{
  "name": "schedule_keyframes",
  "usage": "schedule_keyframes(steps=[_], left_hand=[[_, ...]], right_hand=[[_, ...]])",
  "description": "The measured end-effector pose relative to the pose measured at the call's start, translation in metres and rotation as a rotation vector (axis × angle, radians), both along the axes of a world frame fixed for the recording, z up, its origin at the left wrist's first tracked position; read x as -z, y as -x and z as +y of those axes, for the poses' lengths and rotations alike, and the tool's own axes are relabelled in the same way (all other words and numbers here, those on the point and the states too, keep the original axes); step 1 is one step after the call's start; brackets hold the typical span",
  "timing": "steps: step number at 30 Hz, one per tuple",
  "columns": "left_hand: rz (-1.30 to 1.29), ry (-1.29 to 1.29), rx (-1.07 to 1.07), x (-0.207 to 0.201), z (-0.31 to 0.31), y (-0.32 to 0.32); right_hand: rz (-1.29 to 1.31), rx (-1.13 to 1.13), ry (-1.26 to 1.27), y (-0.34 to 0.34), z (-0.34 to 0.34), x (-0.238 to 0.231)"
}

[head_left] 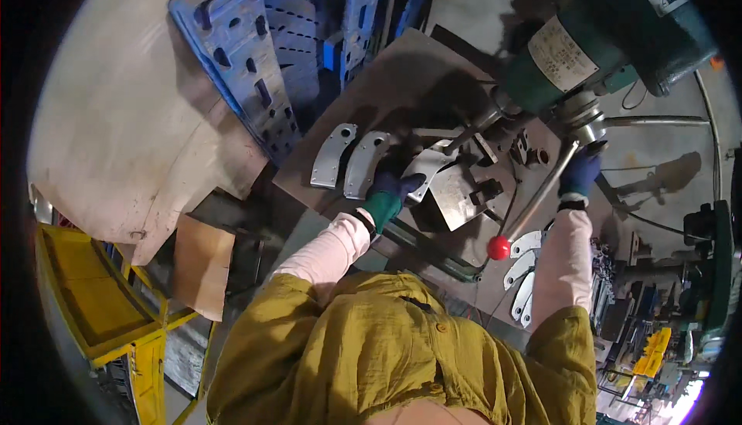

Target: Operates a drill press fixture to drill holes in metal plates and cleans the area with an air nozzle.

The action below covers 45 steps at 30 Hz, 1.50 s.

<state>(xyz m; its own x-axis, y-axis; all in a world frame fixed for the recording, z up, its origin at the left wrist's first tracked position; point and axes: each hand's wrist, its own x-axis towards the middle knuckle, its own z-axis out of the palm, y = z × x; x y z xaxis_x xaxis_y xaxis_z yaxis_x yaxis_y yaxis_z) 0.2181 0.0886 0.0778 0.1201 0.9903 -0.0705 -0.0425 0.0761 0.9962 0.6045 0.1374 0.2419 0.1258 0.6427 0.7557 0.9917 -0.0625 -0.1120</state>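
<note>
A green drill press (533, 69) stands at the upper right, its spindle and bit (475, 129) pointing down at a curved silver metal plate (430, 164). That plate lies on a metal fixture block (456, 197). My left hand (394, 193), in a dark blue and green glove, is closed on the plate's near end. My right hand (581, 171), gloved too, is closed at the press's feed handle (545, 193), close to the hub; its fingertips are partly hidden. Two more curved plates, one (334, 156) and another (365, 165), lie left of my left hand.
Several curved plates (523, 264) lie by my right forearm, near the red lever knob (498, 247). Blue plastic pallets (239, 46) stand beyond the brown worktable (309, 180). At left are a yellow metal frame (93, 294) and a cardboard piece (202, 266). Machinery and tools crowd the right.
</note>
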Motion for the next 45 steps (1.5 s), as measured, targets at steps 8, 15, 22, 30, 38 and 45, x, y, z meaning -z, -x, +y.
schedule_keyframes(steps=[8,15,22,30,38,45], left_hand=[[0.419,0.177,-0.012,-0.044,-0.003,0.005],[0.065,-0.099,-0.005,-0.013,-0.004,0.004],[0.233,-0.044,0.067,-0.003,-0.001,0.008],[0.236,0.026,-0.094,0.002,-0.056,0.11],[1.287,-0.36,-0.082,0.064,-0.01,0.192],[0.708,-0.164,-0.677,0.104,0.009,0.153]], right_hand=[[1.122,-0.4,0.239,0.146,-0.083,0.015],[2.311,-1.001,0.344,0.24,-0.148,-0.145],[2.525,-1.31,0.435,0.195,-0.132,-0.191],[2.187,-1.082,0.459,0.162,-0.177,-0.111],[2.442,-0.839,0.298,0.134,-0.217,-0.025],[2.4,-0.544,0.144,0.121,-0.25,-0.004]])
